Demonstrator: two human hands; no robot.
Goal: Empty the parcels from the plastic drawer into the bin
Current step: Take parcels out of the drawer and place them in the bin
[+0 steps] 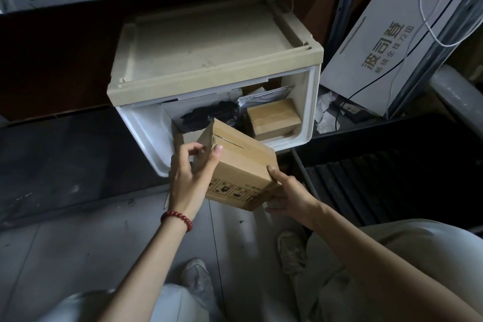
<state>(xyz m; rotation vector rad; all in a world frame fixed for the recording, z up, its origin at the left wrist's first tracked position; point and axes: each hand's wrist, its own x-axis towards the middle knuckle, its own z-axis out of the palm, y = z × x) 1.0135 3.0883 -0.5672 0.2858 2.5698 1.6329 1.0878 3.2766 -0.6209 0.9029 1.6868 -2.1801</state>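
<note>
Tilted cardboard parcel (243, 172) before open white drawer (312, 104).

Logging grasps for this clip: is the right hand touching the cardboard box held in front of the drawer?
Touching. The head view shows the right hand gripping the cardboard box at its near corner, thumb on top.

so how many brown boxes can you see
2. One box is gripped by the left hand and right hand before the drawer; the other box lies inside at its right, beside a black bag. More may be hidden.
</note>
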